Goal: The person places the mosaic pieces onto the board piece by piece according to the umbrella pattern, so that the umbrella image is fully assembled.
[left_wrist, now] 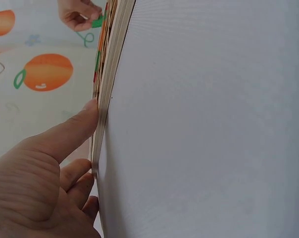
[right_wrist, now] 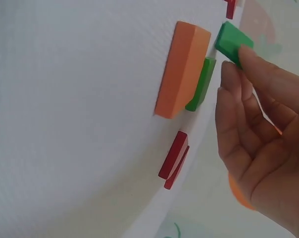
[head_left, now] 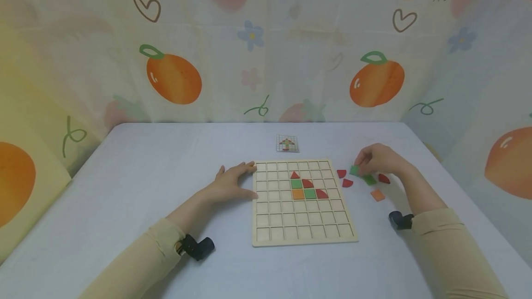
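Observation:
A wooden grid board (head_left: 276, 233) lies on the table in front of me. My left hand (head_left: 230, 181) rests at its left edge, thumb and fingers spread along the rim. On the board sit an orange square (head_left: 298, 194), two green squares, a red triangle (head_left: 294, 175) and two red quarter-round tiles. Right of the board, my right hand (head_left: 377, 158) pinches a green square tile (right_wrist: 232, 39) between thumb and fingers. Below that hand lie a second green tile (head_left: 370, 180), an orange tile (right_wrist: 181, 74) and a red tile (head_left: 384, 178).
Two red rounded tiles (head_left: 341, 173) lie close to the board's right edge. A small pattern card (head_left: 287, 143) with a coloured figure on a grid lies behind the board. A printed cloth (head_left: 266, 59) hangs at the table's back edge.

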Motion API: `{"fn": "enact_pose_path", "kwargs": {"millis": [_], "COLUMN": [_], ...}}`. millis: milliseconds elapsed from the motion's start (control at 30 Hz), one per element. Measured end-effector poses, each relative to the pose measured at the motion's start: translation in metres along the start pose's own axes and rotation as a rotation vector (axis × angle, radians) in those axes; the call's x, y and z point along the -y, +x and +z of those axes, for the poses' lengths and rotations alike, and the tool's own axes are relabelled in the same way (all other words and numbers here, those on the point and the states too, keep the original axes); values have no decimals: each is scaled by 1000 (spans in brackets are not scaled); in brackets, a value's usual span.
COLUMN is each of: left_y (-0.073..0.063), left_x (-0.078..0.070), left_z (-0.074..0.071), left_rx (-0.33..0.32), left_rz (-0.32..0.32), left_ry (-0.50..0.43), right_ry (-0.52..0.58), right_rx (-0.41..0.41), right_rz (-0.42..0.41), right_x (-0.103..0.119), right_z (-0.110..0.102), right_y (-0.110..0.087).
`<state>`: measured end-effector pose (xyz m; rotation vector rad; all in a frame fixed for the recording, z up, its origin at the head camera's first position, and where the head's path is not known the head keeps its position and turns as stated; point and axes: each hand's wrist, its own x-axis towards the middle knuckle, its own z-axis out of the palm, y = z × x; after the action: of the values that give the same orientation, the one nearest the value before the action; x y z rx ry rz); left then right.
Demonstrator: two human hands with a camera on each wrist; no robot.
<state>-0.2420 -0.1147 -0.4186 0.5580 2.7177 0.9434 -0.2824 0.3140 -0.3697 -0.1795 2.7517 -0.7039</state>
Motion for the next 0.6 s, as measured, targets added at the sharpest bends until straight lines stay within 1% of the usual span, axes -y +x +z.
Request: {"fn": "enact_pose_path", "kwargs": {"millis": [133,333,467,600], "left_y": [0,0,0,-1], "left_x": [0,0,0,0], "left_z": [0,-1,-1,-1], "left_rx": [-2,-5,0,4], "left_rz": [2,4,3,8], "left_ry": [2,1,-4,-12], "right_ry": [32,100,160,192], "right_rx": [-46,-80,-75,-41], "right_rz": [1,-81,-127,-163], "right_x": [2,19,36,53], "right_z": [-2,-3,2,8], "right_y": [-1,-5,-6,-6]}}
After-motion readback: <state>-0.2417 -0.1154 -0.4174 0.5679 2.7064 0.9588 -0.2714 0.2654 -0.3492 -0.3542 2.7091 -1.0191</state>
